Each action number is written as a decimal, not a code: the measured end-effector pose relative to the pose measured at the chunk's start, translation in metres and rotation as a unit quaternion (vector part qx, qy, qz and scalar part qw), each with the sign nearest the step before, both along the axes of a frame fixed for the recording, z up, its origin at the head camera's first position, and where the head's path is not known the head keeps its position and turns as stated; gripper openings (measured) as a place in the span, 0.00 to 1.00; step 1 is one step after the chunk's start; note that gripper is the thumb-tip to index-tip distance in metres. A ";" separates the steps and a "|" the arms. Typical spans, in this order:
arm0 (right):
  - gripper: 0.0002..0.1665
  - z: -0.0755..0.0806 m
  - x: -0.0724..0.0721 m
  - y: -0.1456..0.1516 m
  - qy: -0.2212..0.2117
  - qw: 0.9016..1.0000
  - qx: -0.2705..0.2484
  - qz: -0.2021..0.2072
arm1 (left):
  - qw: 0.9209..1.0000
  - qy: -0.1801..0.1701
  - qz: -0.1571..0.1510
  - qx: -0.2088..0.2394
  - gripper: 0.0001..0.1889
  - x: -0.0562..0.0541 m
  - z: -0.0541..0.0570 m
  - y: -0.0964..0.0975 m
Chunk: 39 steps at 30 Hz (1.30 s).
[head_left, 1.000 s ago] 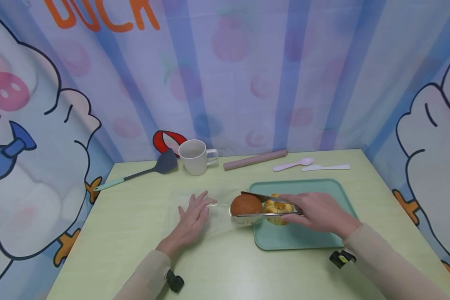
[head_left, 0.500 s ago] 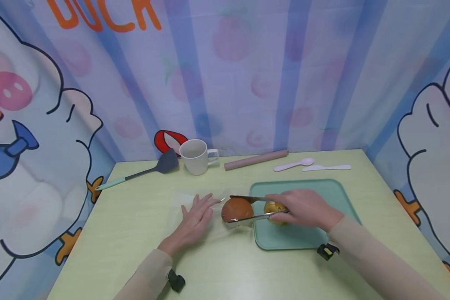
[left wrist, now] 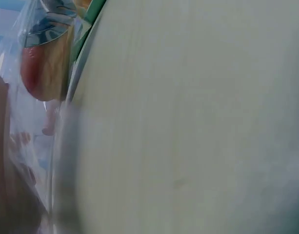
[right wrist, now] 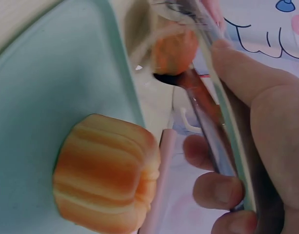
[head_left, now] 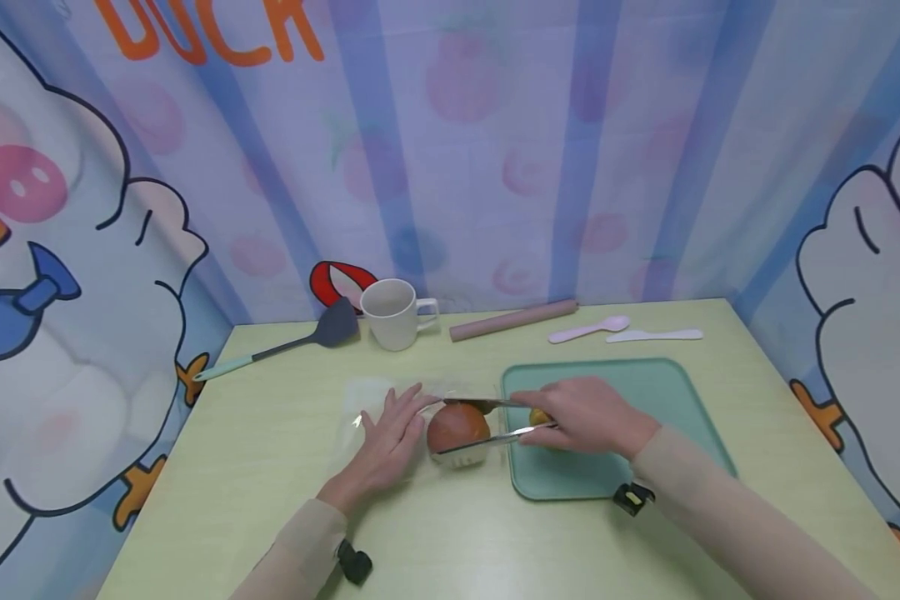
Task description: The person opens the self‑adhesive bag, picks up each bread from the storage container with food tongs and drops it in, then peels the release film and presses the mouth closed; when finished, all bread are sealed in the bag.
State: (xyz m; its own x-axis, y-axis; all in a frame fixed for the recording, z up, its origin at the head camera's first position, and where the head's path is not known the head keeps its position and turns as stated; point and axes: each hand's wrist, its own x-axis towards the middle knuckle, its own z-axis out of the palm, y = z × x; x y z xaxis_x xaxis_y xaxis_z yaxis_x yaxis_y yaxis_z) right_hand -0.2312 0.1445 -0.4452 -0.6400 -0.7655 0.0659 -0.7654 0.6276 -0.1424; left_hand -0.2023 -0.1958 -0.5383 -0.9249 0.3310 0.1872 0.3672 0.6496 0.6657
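My right hand (head_left: 585,417) grips metal tongs (head_left: 498,437), whose two arms hold a round brown bun (head_left: 457,429) left of the green tray (head_left: 645,375). The bun lies within a clear plastic bag (head_left: 362,398) on the table. My left hand (head_left: 390,437) rests at the bag with fingers spread, its fingertips right at the bag's upper edge, close to the tong tips. In the left wrist view the bun (left wrist: 47,68) shows through the film. A ridged golden bread roll (right wrist: 105,180) sits on the tray, mostly hidden by my right hand in the head view.
Along the table's back stand a spatula (head_left: 333,325), a white mug (head_left: 390,315), a mauve rolling pin (head_left: 513,321), a pink spoon (head_left: 588,329) and a pale knife (head_left: 654,335). A printed curtain (head_left: 465,167) hangs behind the table.
My right hand and the tongs have moved left with the bun, away from the tray and deeper into the bag. The left hand has stayed nearly in place.
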 end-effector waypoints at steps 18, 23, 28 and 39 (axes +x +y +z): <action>0.37 -0.006 0.002 -0.016 0.057 0.998 -0.014 0.016 | 1.000 -0.004 -0.021 0.013 0.22 0.001 -0.001 0.005; 0.37 -0.009 0.002 -0.023 0.077 0.996 -0.026 0.025 | 1.000 0.014 -0.022 0.002 0.21 0.001 0.002 0.009; 0.37 -0.010 0.002 -0.032 0.062 0.998 -0.027 0.017 | 0.999 0.021 -0.025 -0.010 0.21 0.002 0.007 0.013; 0.38 -0.014 0.009 -0.048 0.072 0.997 -0.036 -0.013 | 0.998 0.053 -0.022 -0.037 0.21 0.004 0.009 0.019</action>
State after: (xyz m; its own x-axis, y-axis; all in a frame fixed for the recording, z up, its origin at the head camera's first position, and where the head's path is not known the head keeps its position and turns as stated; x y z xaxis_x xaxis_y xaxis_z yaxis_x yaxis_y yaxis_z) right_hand -0.2223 0.0963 -0.4595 -0.6402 -0.7382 0.2126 -0.7642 0.6401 -0.0788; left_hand -0.1983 -0.1773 -0.5290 -0.8857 0.3867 0.2569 0.4619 0.6781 0.5716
